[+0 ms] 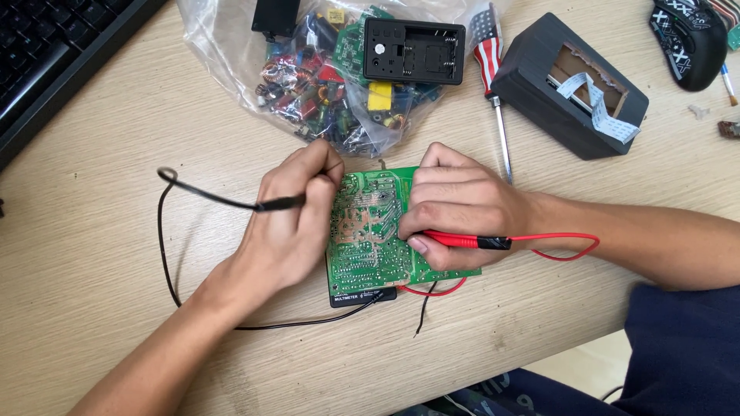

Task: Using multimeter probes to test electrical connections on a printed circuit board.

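On the table's middle, green circuit board (368, 231) lies solder side up over a black meter (362, 296), so joints are reachable. My left hand (289, 223) grips the black probe (279, 204) pencil-style; right hand (455, 208) is curled, pinning the board's right half & pinching the red probe (459, 240). Both tips angle onto the traces, wrists flat on the table (100, 231).

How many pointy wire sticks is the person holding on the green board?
2. The black probe is in the left hand, at the green board's left edge. The red probe is in the right hand, over the board's right side. Both tips are hidden.
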